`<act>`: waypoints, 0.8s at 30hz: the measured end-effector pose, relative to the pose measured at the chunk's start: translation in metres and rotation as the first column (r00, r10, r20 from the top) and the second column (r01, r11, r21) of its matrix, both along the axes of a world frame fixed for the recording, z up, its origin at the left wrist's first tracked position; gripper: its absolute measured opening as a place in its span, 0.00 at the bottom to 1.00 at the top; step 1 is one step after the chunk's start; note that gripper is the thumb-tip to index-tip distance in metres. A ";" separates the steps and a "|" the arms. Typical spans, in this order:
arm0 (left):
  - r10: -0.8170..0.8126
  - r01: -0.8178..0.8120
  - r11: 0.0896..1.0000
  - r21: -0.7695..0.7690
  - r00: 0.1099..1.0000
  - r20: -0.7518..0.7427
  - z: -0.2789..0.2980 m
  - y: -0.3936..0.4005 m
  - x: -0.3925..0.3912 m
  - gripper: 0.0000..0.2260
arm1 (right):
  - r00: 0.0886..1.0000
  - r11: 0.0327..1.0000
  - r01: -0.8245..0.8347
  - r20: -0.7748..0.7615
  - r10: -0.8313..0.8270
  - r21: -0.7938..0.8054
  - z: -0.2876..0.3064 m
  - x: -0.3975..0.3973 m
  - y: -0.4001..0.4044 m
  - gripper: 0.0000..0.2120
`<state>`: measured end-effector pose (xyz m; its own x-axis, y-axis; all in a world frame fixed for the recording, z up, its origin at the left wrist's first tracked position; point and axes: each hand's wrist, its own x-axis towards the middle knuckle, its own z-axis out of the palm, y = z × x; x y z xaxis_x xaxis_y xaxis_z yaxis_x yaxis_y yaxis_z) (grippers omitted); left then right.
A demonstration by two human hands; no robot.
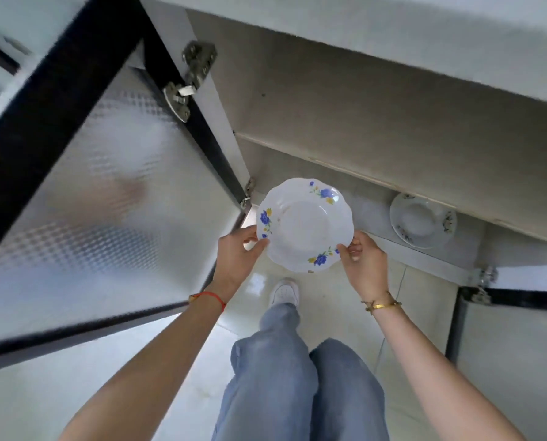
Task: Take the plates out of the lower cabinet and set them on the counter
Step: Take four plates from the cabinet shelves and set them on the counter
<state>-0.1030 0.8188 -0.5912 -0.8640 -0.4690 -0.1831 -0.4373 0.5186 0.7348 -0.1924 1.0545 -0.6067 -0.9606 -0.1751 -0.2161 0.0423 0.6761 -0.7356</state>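
Observation:
A white plate with blue and yellow flowers (304, 224) hangs in the air in front of the open lower cabinet (345, 122). My left hand (237, 253) grips its left rim and my right hand (362, 262) grips its lower right rim. A second white plate with dark flowers (422, 219) lies on the cabinet floor, to the right of the held plate and apart from it. The counter's edge (393, 36) runs across the top of the view above the cabinet.
The left cabinet door (90, 186), frosted glass in a black frame, stands swung open at my left. The right door (514, 329) is open at the lower right. My legs in jeans and a white shoe (284, 291) stand on the pale tiled floor below the plate.

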 end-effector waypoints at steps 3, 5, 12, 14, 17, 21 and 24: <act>0.018 -0.018 0.999 0.037 1.000 -0.003 0.066 0.011 0.027 0.07 | 0.999 1.000 0.016 0.028 -0.015 -0.022 0.061 0.026 0.007 0.10; 0.063 -0.064 0.993 0.099 0.998 0.015 0.110 0.020 0.046 0.08 | 0.998 0.999 0.018 0.053 -0.016 -0.043 0.103 0.045 0.014 0.09; 0.112 -0.117 0.987 0.108 0.993 0.046 0.259 0.053 0.103 0.06 | 0.998 0.997 -0.025 0.053 0.029 -0.074 0.248 0.093 0.044 0.11; 0.115 -0.117 0.987 0.108 0.993 0.025 0.300 0.061 0.114 0.07 | 0.999 0.997 -0.020 0.042 0.023 -0.079 0.288 0.104 0.053 0.10; 0.131 -0.129 0.983 0.133 0.991 -0.008 0.350 0.075 0.126 0.09 | 1.000 0.997 -0.012 0.028 0.014 -0.073 0.338 0.115 0.065 0.11; 0.120 -0.111 0.983 0.144 0.991 -0.056 0.400 0.084 0.130 0.09 | 1.000 0.995 -0.009 0.007 0.010 -0.098 0.391 0.120 0.079 0.13; 0.102 -0.088 0.985 0.149 0.991 -0.091 0.425 0.087 0.122 0.08 | 1.000 0.995 0.000 -0.025 -0.003 -0.105 0.420 0.118 0.085 0.13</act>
